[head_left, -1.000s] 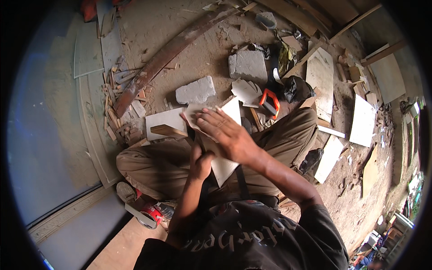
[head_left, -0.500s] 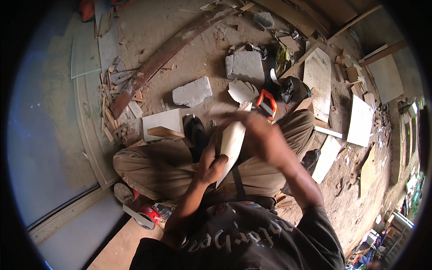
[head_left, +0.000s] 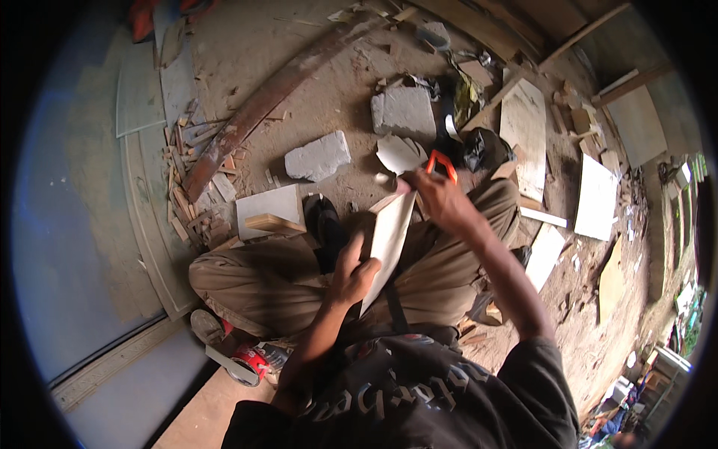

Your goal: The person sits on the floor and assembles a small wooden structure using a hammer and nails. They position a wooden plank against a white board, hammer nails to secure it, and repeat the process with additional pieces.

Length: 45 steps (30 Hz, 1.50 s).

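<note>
Over my crossed legs, my left hand grips a pale wooden board by its left edge, thumb lying on its face. The board is tilted, its far end pointing away from me. My right hand is at that far end, fingers bent and closed at the board's upper edge. Whatever those fingers pinch is too blurred to make out. Just beyond the right hand lies a saw with an orange handle, partly hidden by the hand.
Two grey blocks and a broken white piece lie on the dirt floor ahead. Wood scraps heap up at the left near a long brown beam. Pale panels are scattered rightward. A red can stands by my left knee.
My right hand, blurred across the board's upper part before, is now farther out at its far end. More of the board's face shows. My left hand keeps its grip.
</note>
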{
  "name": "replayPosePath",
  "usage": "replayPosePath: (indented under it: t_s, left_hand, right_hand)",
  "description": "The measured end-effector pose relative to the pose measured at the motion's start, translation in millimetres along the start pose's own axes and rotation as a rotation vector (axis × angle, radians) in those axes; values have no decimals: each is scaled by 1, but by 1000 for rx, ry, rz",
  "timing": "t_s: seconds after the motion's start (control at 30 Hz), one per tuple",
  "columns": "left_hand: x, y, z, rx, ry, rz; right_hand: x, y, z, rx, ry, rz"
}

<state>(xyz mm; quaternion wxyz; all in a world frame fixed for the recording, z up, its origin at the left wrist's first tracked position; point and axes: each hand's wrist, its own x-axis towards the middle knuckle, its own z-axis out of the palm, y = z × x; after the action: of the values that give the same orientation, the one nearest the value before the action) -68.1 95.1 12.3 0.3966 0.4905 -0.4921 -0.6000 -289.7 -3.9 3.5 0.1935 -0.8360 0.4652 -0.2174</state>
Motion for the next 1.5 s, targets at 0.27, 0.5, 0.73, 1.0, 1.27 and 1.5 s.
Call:
replayPosePath:
  t_s: [0.27,0.5,0.73,1.0,1.27,1.5]
  left_hand:
    - [7,-20,-24,-244,110,-22]
    - [21,-13,-25,-518,289,-106]
    - [15,-30,-43,-856,389,-168]
    - [36,-19,-92,-875,370,30]
    - [25,-17,-14,-926,358,12]
    - [51,10,-92,-1034,325,136]
  right_hand:
    - [-9,73,-3,-194,195,60]
    - [6,-88,51,277,68,-180]
    - [-38,-100,84,296,-64,-140]
    - [-44,-109,80,330,-212,-246]
    - [38,-78,48,229,158,-19]
    - [-46,-110,67,228,-19,-203]
